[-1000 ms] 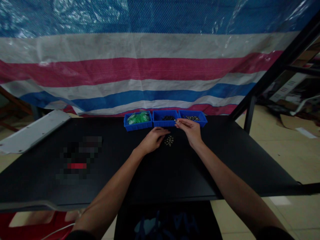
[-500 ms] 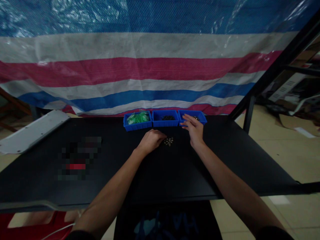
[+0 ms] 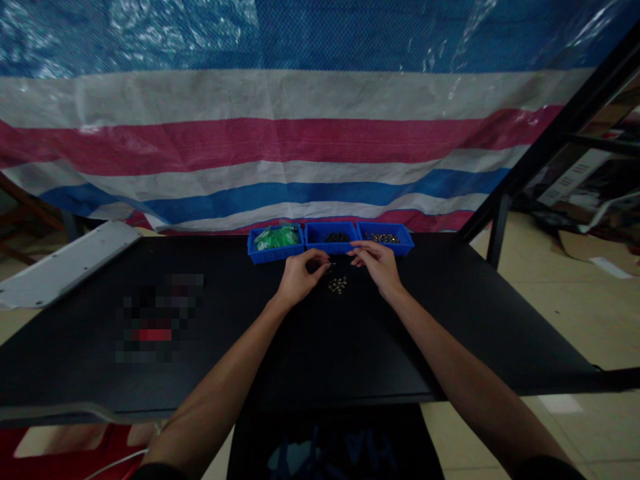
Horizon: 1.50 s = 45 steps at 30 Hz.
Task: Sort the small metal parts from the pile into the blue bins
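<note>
My left hand point(image 3: 301, 275) is closed in a pinch above the table, with a small shiny metal piece point(image 3: 331, 266) at its fingertips; its exact kind is too small to tell. Facing it, my right hand point(image 3: 379, 266) has its thumb and fingers drawn together; whatever they hold is too small to make out. A gap separates the two hands. Just below them, a small pile of shiny metal fasteners point(image 3: 338, 285) lies on the black table point(image 3: 350, 347). Behind the right hand stands a blue bin point(image 3: 411, 249) with many similar metal pieces.
A middle blue bin point(image 3: 315, 249) holds dark small parts, and a left blue bin point(image 3: 276, 254) holds green and clear plastic bags. A white panel point(image 3: 70, 263) lies at the table's left end. Striped sheeting point(image 3: 280, 143) hangs behind; a black frame post point(image 3: 530, 143) rises at right.
My left hand has lifted from beside the pile with a small metal piece in its fingertips. My right hand has moved down and left from the right bin, closer to the left.
</note>
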Each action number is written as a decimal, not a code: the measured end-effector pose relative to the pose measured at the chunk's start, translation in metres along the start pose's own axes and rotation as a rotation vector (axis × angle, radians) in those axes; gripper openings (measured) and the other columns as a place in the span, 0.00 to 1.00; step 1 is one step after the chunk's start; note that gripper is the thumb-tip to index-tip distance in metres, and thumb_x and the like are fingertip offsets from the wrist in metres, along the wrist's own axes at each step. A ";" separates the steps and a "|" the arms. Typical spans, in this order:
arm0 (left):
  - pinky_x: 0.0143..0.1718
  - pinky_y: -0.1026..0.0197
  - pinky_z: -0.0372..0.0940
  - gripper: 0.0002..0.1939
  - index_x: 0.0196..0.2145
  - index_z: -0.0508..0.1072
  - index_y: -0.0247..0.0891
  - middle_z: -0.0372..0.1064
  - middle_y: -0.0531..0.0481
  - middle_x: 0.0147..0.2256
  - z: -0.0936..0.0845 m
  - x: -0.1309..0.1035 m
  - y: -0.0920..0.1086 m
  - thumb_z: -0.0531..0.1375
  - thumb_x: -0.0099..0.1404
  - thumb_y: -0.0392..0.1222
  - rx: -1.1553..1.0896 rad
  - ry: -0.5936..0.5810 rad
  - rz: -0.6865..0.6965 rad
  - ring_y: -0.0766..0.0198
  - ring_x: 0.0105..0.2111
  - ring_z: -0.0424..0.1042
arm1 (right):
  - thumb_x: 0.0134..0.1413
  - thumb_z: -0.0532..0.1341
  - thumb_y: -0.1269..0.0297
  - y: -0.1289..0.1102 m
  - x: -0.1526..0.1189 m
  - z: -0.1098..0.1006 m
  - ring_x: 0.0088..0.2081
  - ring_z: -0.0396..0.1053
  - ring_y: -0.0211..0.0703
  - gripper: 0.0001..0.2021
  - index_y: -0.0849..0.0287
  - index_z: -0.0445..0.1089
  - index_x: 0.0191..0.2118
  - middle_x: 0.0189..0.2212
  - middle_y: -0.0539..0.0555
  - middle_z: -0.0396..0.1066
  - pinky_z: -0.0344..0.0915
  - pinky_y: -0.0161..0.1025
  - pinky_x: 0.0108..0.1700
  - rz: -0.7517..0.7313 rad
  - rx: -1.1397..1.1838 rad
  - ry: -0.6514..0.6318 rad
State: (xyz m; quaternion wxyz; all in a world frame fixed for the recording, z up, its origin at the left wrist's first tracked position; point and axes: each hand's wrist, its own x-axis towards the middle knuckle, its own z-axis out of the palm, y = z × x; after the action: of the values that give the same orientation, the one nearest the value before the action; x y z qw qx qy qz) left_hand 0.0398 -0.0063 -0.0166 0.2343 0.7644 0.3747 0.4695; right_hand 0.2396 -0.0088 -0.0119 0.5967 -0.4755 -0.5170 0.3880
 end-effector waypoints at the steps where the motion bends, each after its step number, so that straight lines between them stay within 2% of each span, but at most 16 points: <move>1: 0.39 0.61 0.71 0.05 0.37 0.76 0.36 0.78 0.50 0.33 0.000 0.001 0.001 0.65 0.61 0.34 -0.037 0.032 -0.021 0.62 0.34 0.77 | 0.46 0.65 0.62 0.000 -0.001 0.001 0.23 0.71 0.38 0.11 0.59 0.77 0.37 0.28 0.53 0.78 0.66 0.37 0.28 -0.012 -0.028 -0.039; 5: 0.39 0.62 0.72 0.05 0.36 0.75 0.36 0.77 0.48 0.34 0.001 0.002 0.003 0.66 0.60 0.37 -0.189 0.080 -0.091 0.61 0.35 0.78 | 0.45 0.67 0.62 -0.003 -0.006 0.005 0.24 0.72 0.39 0.13 0.59 0.78 0.39 0.27 0.53 0.78 0.69 0.39 0.30 -0.015 -0.065 -0.193; 9: 0.38 0.62 0.72 0.07 0.35 0.75 0.36 0.77 0.48 0.33 0.001 0.002 0.001 0.67 0.59 0.38 -0.239 0.077 -0.139 0.60 0.35 0.79 | 0.43 0.70 0.61 -0.004 -0.009 0.007 0.27 0.74 0.40 0.13 0.57 0.79 0.38 0.29 0.53 0.79 0.70 0.40 0.35 0.051 0.025 -0.323; 17: 0.37 0.63 0.72 0.08 0.35 0.75 0.36 0.78 0.48 0.32 0.004 0.001 0.002 0.67 0.59 0.41 -0.262 0.033 -0.147 0.60 0.34 0.79 | 0.39 0.74 0.60 -0.001 -0.011 0.007 0.30 0.75 0.41 0.12 0.56 0.80 0.34 0.28 0.53 0.79 0.70 0.40 0.37 0.157 0.161 -0.363; 21: 0.42 0.59 0.72 0.08 0.40 0.76 0.36 0.79 0.47 0.36 0.003 0.000 0.003 0.64 0.63 0.41 -0.149 -0.027 -0.098 0.59 0.37 0.79 | 0.37 0.74 0.60 0.001 -0.008 0.007 0.30 0.75 0.42 0.12 0.57 0.81 0.32 0.28 0.53 0.79 0.71 0.43 0.39 0.155 0.178 -0.297; 23: 0.47 0.55 0.71 0.09 0.44 0.76 0.38 0.78 0.46 0.41 0.002 -0.001 0.001 0.60 0.66 0.38 -0.022 -0.108 -0.005 0.58 0.42 0.77 | 0.38 0.74 0.61 0.001 -0.006 0.006 0.29 0.75 0.42 0.12 0.57 0.80 0.32 0.27 0.53 0.79 0.72 0.43 0.39 0.112 0.169 -0.215; 25: 0.53 0.52 0.68 0.13 0.48 0.76 0.39 0.77 0.46 0.46 0.002 -0.003 -0.001 0.57 0.67 0.34 0.095 -0.216 0.117 0.57 0.47 0.75 | 0.40 0.72 0.61 0.000 -0.003 0.004 0.30 0.75 0.43 0.10 0.57 0.80 0.33 0.28 0.53 0.79 0.72 0.44 0.40 0.048 0.147 -0.081; 27: 0.55 0.51 0.66 0.16 0.49 0.76 0.40 0.76 0.46 0.48 0.004 -0.005 -0.005 0.56 0.66 0.30 0.179 -0.319 0.207 0.57 0.51 0.72 | 0.44 0.69 0.61 -0.001 0.001 0.000 0.32 0.76 0.44 0.11 0.58 0.80 0.36 0.32 0.55 0.80 0.72 0.44 0.41 -0.009 0.116 0.075; 29: 0.55 0.52 0.67 0.17 0.48 0.77 0.40 0.77 0.47 0.48 0.006 -0.006 -0.009 0.57 0.65 0.29 0.239 -0.390 0.239 0.56 0.52 0.71 | 0.45 0.65 0.63 0.000 0.004 -0.004 0.34 0.77 0.45 0.14 0.58 0.79 0.41 0.39 0.57 0.80 0.73 0.44 0.39 -0.029 0.084 0.205; 32: 0.51 0.53 0.69 0.14 0.45 0.79 0.41 0.78 0.46 0.45 0.007 -0.007 -0.012 0.58 0.65 0.29 0.277 -0.410 0.238 0.57 0.48 0.73 | 0.45 0.62 0.67 0.004 0.008 -0.010 0.35 0.78 0.44 0.20 0.59 0.77 0.47 0.48 0.59 0.77 0.73 0.41 0.36 0.012 0.057 0.314; 37: 0.47 0.55 0.70 0.13 0.41 0.80 0.39 0.79 0.47 0.41 0.004 -0.006 -0.015 0.59 0.64 0.28 0.253 -0.366 0.218 0.57 0.43 0.75 | 0.43 0.62 0.68 0.007 0.009 -0.010 0.33 0.78 0.41 0.21 0.58 0.76 0.48 0.49 0.59 0.76 0.72 0.37 0.33 0.093 0.046 0.292; 41: 0.46 0.56 0.70 0.10 0.40 0.80 0.37 0.78 0.46 0.39 0.003 -0.004 -0.015 0.61 0.64 0.29 0.221 -0.330 0.170 0.58 0.41 0.76 | 0.42 0.62 0.69 0.006 0.007 -0.007 0.31 0.77 0.39 0.20 0.57 0.76 0.45 0.46 0.57 0.78 0.71 0.35 0.31 0.095 0.051 0.247; 45: 0.41 0.58 0.71 0.10 0.38 0.80 0.37 0.78 0.46 0.37 0.004 -0.004 -0.010 0.61 0.62 0.29 0.148 -0.274 0.087 0.60 0.36 0.76 | 0.42 0.62 0.67 0.004 0.005 -0.006 0.29 0.76 0.39 0.18 0.58 0.77 0.43 0.44 0.57 0.79 0.70 0.36 0.30 0.087 0.053 0.205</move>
State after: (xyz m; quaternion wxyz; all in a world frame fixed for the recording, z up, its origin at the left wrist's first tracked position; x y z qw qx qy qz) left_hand 0.0384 -0.0029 -0.0274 0.2056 0.8519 0.3391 0.3419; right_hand 0.2466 -0.0045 -0.0148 0.6413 -0.5191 -0.4216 0.3763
